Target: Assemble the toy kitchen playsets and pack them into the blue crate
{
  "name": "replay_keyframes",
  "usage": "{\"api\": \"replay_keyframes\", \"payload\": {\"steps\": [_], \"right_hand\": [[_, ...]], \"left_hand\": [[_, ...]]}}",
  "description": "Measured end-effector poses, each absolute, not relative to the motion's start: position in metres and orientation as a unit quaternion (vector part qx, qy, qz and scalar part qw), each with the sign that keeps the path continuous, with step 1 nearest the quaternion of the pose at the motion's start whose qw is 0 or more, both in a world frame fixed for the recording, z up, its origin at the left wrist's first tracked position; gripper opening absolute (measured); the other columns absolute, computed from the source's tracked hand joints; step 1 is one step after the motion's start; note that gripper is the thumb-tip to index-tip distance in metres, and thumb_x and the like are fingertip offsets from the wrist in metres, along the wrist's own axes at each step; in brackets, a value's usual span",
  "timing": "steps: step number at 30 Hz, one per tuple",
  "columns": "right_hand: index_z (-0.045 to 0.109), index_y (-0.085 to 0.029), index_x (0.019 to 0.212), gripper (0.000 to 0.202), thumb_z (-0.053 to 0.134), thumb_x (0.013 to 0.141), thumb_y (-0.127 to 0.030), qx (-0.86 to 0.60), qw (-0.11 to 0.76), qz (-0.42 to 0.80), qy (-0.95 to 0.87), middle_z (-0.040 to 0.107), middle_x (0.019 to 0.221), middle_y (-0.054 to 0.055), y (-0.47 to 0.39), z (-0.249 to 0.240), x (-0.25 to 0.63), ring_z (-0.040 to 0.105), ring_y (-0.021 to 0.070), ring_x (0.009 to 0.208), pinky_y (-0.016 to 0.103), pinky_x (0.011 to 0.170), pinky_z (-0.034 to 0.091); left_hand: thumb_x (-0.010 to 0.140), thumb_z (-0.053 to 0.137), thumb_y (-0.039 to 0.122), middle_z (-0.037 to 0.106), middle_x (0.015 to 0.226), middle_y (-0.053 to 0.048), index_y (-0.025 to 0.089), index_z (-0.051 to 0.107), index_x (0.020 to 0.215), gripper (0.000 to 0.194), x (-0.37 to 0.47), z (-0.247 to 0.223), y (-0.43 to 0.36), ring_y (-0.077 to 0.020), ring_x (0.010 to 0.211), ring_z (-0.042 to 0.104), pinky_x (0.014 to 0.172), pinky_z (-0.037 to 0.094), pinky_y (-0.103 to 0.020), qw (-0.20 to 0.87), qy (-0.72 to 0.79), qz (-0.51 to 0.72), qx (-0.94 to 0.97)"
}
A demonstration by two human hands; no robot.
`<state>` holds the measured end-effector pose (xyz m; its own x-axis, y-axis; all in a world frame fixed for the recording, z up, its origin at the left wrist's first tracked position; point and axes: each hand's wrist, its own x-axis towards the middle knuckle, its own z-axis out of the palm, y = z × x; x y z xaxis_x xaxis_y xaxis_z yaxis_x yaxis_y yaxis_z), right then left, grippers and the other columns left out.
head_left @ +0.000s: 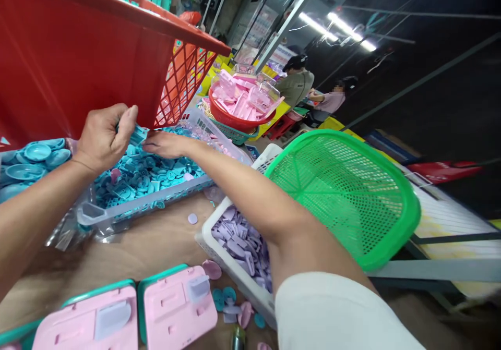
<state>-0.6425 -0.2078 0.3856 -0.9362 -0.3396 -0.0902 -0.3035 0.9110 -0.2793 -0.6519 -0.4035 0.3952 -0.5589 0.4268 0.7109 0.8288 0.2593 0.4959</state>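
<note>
My left hand (pixel 105 136) is closed, thumb up, over a clear plastic tray (pixel 146 201) of small blue plastic parts (pixel 136 178). Between its thumb and fingers shows a light blue plastic piece (pixel 138 135), partly covered. My right hand (pixel 167 144) reaches across from the right, palm down, with fingers stretched out over the same parts. Its fingertips come close to the piece in my left hand; whether they touch it I cannot make out. Nearer me lie two pink and teal plastic cases (pixel 178 305) with lilac tabs.
A large red crate (pixel 78 52) rises behind the tray. Blue oval dishes (pixel 35 162) lie at left. Under my right arm stands a white basket (pixel 213 230) of lilac pieces; a green basket (pixel 340 193) is beside it. Pink parts fill a red basin (pixel 235 123). Two people sit farther back.
</note>
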Motion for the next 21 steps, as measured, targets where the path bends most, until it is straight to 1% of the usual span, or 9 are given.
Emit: {"api": "replay_keyframes", "payload": {"steps": [2,4,5,7,9,11,13,16,21], "right_hand": [[0.078,-0.015,0.108,0.026,0.055,0.106,-0.026,-0.186,0.043,-0.186,0.964,0.074,0.126,0.01,-0.183,0.397,-0.62,0.066,0.0216,0.126,0.039,0.118,0.045],[0.076,-0.017,0.116,0.029,0.052,0.107,-0.03,-0.171,-0.026,-0.278,0.945,0.072,0.13,0.009,-0.165,0.406,-0.599,0.065,0.0206,0.126,0.041,0.116,0.049],[0.075,-0.017,0.118,0.03,0.051,0.107,-0.032,-0.158,-0.057,-0.324,0.931,0.071,0.132,0.009,-0.161,0.409,-0.591,0.066,0.0202,0.123,0.041,0.112,0.052],[0.072,-0.019,0.122,0.03,0.052,0.105,-0.034,-0.139,-0.095,-0.397,0.902,0.07,0.135,0.007,-0.161,0.412,-0.58,0.067,0.0191,0.119,0.039,0.103,0.059],[0.069,-0.02,0.121,0.026,0.057,0.102,-0.034,-0.139,-0.11,-0.437,0.882,0.071,0.132,0.006,-0.171,0.411,-0.577,0.067,0.0184,0.117,0.036,0.1,0.062],[0.066,-0.022,0.119,0.024,0.066,0.097,-0.032,-0.145,-0.125,-0.457,0.869,0.072,0.128,0.005,-0.185,0.41,-0.579,0.066,0.0184,0.119,0.035,0.102,0.061],[0.061,-0.024,0.118,0.029,0.073,0.093,-0.032,-0.142,-0.133,-0.48,0.856,0.071,0.128,0.005,-0.193,0.408,-0.582,0.066,0.0182,0.121,0.034,0.103,0.061],[0.054,-0.028,0.123,0.041,0.077,0.09,-0.036,-0.124,-0.088,-0.536,0.831,0.068,0.132,0.004,-0.194,0.404,-0.584,0.069,0.0167,0.114,0.032,0.094,0.065],[0.048,-0.027,0.124,0.044,0.075,0.091,-0.034,-0.102,0.0,-0.578,0.809,0.067,0.137,0.006,-0.186,0.396,-0.578,0.072,0.0147,0.107,0.03,0.089,0.066]], "left_hand": [[0.099,0.045,0.053,0.037,0.056,0.002,0.022,0.043,0.067,0.045,-0.651,0.396,-0.402,-0.012,0.053,0.034,0.057,0.029,-0.031,0.185,-0.789,-0.421,-0.407],[0.093,0.054,0.055,0.051,0.064,-0.001,0.022,0.053,0.08,0.036,-0.651,0.396,-0.4,-0.0151,0.058,0.045,0.06,0.034,-0.031,0.139,-0.818,-0.392,-0.398],[0.092,0.056,0.057,0.06,0.072,-0.003,0.021,0.058,0.091,0.035,-0.65,0.396,-0.399,-0.0181,0.065,0.054,0.063,0.037,-0.031,0.114,-0.829,-0.378,-0.397],[0.09,0.055,0.062,0.07,0.089,-0.008,0.02,0.059,0.117,0.051,-0.649,0.396,-0.397,-0.0241,0.081,0.064,0.07,0.044,-0.032,0.066,-0.842,-0.348,-0.406],[0.09,0.05,0.066,0.073,0.099,-0.011,0.017,0.056,0.131,0.065,-0.649,0.398,-0.397,-0.0263,0.089,0.066,0.074,0.046,-0.033,0.035,-0.843,-0.33,-0.423],[0.089,0.047,0.067,0.072,0.098,-0.011,0.014,0.058,0.128,0.067,-0.65,0.4,-0.398,-0.0247,0.085,0.065,0.072,0.044,-0.032,0.028,-0.842,-0.325,-0.43],[0.09,0.043,0.066,0.069,0.088,-0.008,0.013,0.063,0.113,0.061,-0.651,0.401,-0.399,-0.0209,0.076,0.059,0.068,0.041,-0.03,0.04,-0.844,-0.334,-0.418],[0.091,0.04,0.062,0.063,0.08,-0.005,0.013,0.066,0.099,0.056,-0.653,0.402,-0.399,-0.017,0.069,0.051,0.065,0.039,-0.03,0.045,-0.841,-0.361,-0.401],[0.085,0.046,0.065,0.07,0.092,-0.007,0.014,0.069,0.11,0.062,-0.658,0.398,-0.398,-0.0202,0.079,0.06,0.071,0.047,-0.03,-0.017,-0.813,-0.38,-0.441]]}}
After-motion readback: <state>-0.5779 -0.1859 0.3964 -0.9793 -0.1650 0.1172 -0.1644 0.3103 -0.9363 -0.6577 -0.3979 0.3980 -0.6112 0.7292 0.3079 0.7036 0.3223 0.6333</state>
